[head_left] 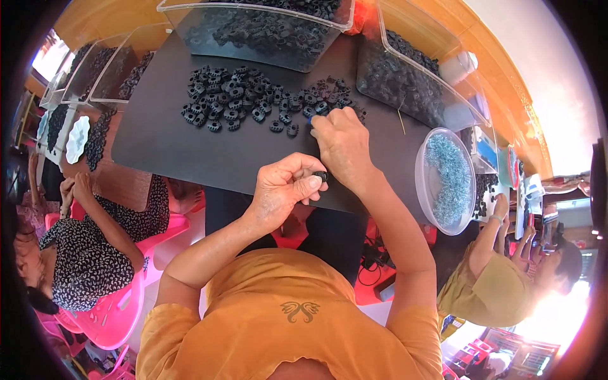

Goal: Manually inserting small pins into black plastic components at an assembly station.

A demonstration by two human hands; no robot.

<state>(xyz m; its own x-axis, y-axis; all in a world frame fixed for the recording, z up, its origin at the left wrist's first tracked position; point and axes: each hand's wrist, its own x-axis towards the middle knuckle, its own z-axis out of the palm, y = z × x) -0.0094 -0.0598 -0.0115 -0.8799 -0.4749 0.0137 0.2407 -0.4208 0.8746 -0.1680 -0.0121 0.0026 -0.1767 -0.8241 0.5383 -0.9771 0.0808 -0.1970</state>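
Observation:
Near the table's front edge, my left hand (pixel 285 190) pinches a small black plastic piece (pixel 321 176) between thumb and fingers. My right hand (pixel 342 142) is farther forward, back upward, its fingers curled down at the front of the right-hand pile of small black pieces (pixel 326 93). A bit of blue shows at its fingertips; what they hold, if anything, is hidden. To the left of that hand is a larger heap of black, curved, toothed plastic pieces (pixel 231 95), with a few lying loose at its near edge.
Clear bins of black pieces stand at the back (pixel 259 31) and back right (pixel 405 76). On the right is a round clear tub (pixel 420 183) of tiny pale-blue shiny parts. A thin stick (pixel 401 121) lies near it. People sit at the left (pixel 95 253) and right (pixel 494 272).

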